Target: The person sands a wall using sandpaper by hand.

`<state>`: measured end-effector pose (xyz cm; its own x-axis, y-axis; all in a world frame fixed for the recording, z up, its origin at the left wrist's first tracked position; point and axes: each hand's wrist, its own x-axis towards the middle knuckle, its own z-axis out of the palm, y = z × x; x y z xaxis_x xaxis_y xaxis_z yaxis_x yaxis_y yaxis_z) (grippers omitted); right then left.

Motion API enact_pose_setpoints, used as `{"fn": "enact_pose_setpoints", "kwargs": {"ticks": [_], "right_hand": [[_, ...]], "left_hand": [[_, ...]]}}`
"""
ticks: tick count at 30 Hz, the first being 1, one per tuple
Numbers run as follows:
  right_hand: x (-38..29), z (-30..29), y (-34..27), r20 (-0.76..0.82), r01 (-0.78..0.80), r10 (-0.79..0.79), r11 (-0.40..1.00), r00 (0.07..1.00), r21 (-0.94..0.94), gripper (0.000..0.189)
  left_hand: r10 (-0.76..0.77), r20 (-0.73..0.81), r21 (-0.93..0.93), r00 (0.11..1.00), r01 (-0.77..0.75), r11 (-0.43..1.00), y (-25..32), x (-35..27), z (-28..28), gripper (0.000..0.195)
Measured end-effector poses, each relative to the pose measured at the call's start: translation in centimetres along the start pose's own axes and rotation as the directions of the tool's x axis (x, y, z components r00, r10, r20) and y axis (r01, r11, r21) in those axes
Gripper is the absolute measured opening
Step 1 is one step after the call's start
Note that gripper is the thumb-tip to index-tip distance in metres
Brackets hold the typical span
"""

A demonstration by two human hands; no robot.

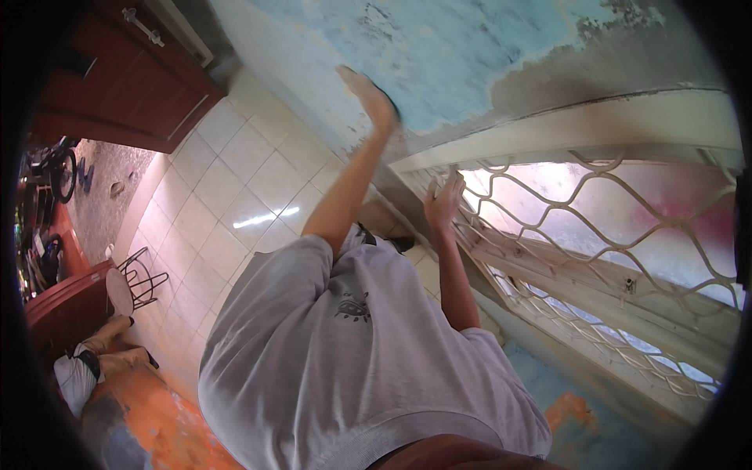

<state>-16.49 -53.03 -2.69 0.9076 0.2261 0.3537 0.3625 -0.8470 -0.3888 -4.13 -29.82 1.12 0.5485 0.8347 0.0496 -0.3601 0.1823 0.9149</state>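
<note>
My left hand (373,101) is raised with its fingers stretched out, against or close to a wall (440,53) of worn blue paint. A thin dark edge shows along the hand; whether it is a held thing or a shadow I cannot tell. Lower and to the right, my right hand (445,202) is up at the corner of a window frame, beside a cream metal grille (564,205). Its fingers look slightly bent and appear to hold nothing; any contact with the frame is unclear. A dark band, perhaps a ring, is on one finger.
Pale floor tiles (258,170) run to a doorway with red-brown door leaves (135,76). Near it are a round-seated metal stool (120,292) and another person (88,364). Bicycles or motorbikes (63,176) stand outside. Bare grey plaster (564,88) borders the blue paint.
</note>
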Motion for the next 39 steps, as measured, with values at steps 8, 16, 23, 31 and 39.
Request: {"fn": "enact_pose_setpoints", "kwargs": {"ticks": [8, 16, 23, 31, 39], "right_hand": [[0.2, -0.2, 0.3, -0.015, 0.035, -0.035, 0.999, 0.999, -0.020, 0.052], [-0.2, -0.1, 0.8, -0.024, 0.094, -0.096, 0.992, 0.995, -0.081, 0.054], [0.1, -1.4, 0.4, 0.080, 0.014, -0.016, 1.000, 0.997, 0.022, 0.057], [-0.2, -1.0, 0.1, 0.069, 0.005, -0.003, 0.999, 0.998, -0.036, 0.058], [0.2, -1.8, 0.0, 0.116, -0.003, -0.001, 0.999, 0.993, 0.035, 0.057]], "left_hand": [[0.022, 0.052, -0.050, 0.998, -0.019, 0.999, -2.8, -0.9, -0.6, 0.075], [0.090, 0.285, 0.112, 0.954, -0.126, 0.986, -1.9, -9.4, -0.6, 0.075], [0.134, 0.046, 0.263, 0.990, -0.142, 0.954, -1.1, 3.9, -1.1, 0.071], [-0.010, 0.149, 0.165, 0.989, -0.015, 0.986, -3.4, -8.5, -0.4, 0.073], [0.122, 0.037, 0.314, 0.992, -0.128, 0.941, -3.2, 6.6, -2.2, 0.070]]}}
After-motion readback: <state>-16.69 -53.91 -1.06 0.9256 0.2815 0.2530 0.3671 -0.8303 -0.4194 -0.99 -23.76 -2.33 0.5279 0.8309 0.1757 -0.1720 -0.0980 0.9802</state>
